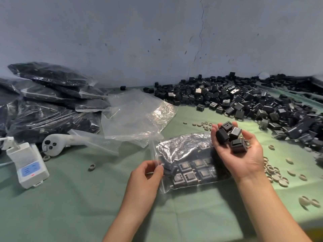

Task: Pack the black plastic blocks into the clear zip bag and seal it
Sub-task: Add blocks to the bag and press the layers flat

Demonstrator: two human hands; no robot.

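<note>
Pinching the mouth edge of the part-filled clear zip bag [188, 163] lying on the green tabletop [87, 198], my left hand [148, 173] grips it; my right hand [239, 154], palm up above it, cups a handful of black plastic blocks [229, 135].

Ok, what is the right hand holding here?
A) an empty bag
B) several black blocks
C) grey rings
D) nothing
B: black blocks sit in the cupped right hand above the zip bag, whose edge the left hand pinches.

left grip [145, 173] pinches zip bag [185, 151] mouth | right grip [243, 158] palm-up, cradles black blocks [228, 135] | loose pile [244, 102] behind
</note>
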